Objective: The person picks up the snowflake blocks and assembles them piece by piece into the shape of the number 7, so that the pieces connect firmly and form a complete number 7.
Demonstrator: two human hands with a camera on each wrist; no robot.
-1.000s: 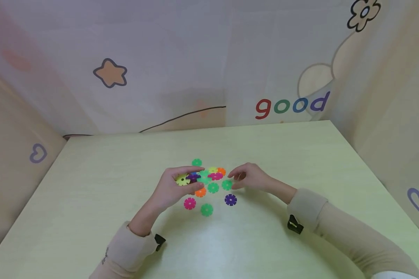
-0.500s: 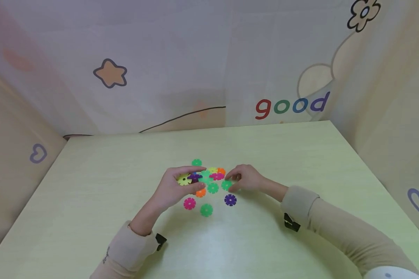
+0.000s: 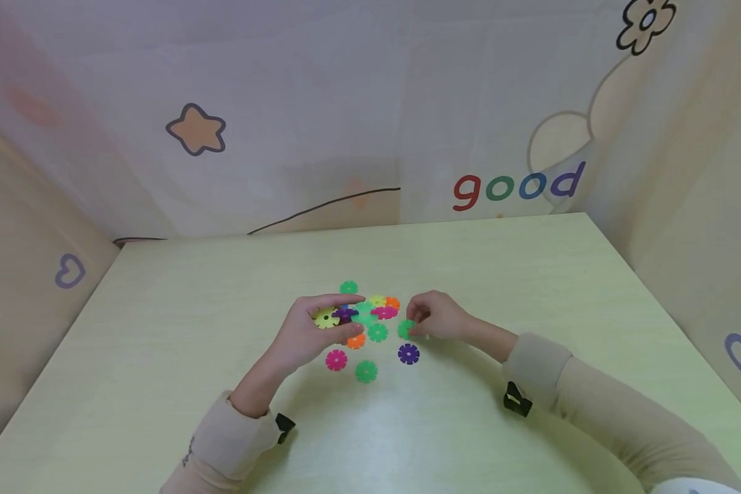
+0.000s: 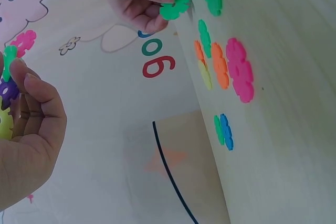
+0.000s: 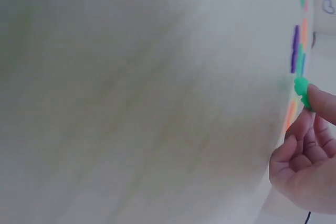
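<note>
In the head view my left hand holds a joined row of notched plastic snowflake discs above the table: a yellow disc, a purple disc, a green disc and a pink disc. The left wrist view shows the fingers curled about this row, which is partly cut off by the frame edge. To the right, my right hand pinches a single green disc between thumb and fingers. That disc is lifted off the table in the right wrist view.
Several loose discs lie around the hands, among them a purple disc, a green disc, a pink disc and an orange disc. A printed curtain stands behind the pale table.
My right hand has come in to the loose green disc, taken it between thumb and fingers and raised it slightly. The left hand with its row has barely moved.
</note>
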